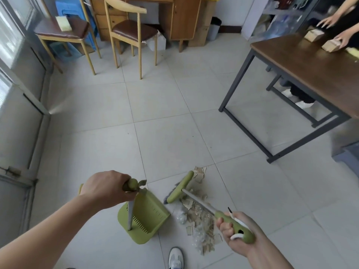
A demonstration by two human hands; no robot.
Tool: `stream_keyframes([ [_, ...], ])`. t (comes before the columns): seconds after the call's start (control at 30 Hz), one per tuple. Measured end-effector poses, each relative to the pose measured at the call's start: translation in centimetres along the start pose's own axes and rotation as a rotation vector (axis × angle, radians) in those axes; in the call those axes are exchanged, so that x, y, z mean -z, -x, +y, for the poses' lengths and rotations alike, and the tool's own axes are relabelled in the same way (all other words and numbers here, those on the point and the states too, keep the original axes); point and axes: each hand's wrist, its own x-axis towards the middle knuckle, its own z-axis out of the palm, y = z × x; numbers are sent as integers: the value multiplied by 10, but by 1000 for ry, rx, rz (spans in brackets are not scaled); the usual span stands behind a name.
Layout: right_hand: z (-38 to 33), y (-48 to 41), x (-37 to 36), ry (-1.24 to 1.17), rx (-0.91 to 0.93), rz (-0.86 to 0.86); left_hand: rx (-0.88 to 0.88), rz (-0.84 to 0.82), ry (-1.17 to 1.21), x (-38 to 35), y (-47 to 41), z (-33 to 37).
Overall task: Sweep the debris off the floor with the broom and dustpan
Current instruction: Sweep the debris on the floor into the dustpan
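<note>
Green plastic covers the grip of the broom, and the right hand is wrapped firmly round that grip, fingers curled underneath, with a white band showing beside them. From the grip a grey shaft slopes down and away to the green head, which lies across the far edge of the debris. The debris is a loose pile of tan paper scraps and clear plastic bits on the tiled floor, spread from the head back to just below the right hand.

The left hand is closed round the green top of the dustpan handle, knuckles up. The grey handle runs down into the green dustpan, which stands just left of the debris, its right edge just beside the scraps. Whether edge and scraps touch cannot be told.

A white shoe stands at the near-left side of the debris. Well beyond the debris to the right is a dark-topped table on a metal frame, where a second person's hands rest on wooden blocks. Well beyond the debris to the left stand two chairs with brown seats.
</note>
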Motion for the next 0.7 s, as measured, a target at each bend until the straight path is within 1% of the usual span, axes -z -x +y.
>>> stream_keyframes([
  [0.17, -32, -26, -27, 0, 35, -54, 20, 18, -10, 1, -6, -1],
  [0.4, -70, -91, -55, -142, 114, -88, 31, 38, -51, 0, -14, 1],
  [0.53, -77, -110, -46, -221, 129, -58, 24, 46, -62, 0, -15, -1],
  [0.7, -62, -97, -21, -314, 139, -38, -4, 31, -74, 3, -14, 0],
])
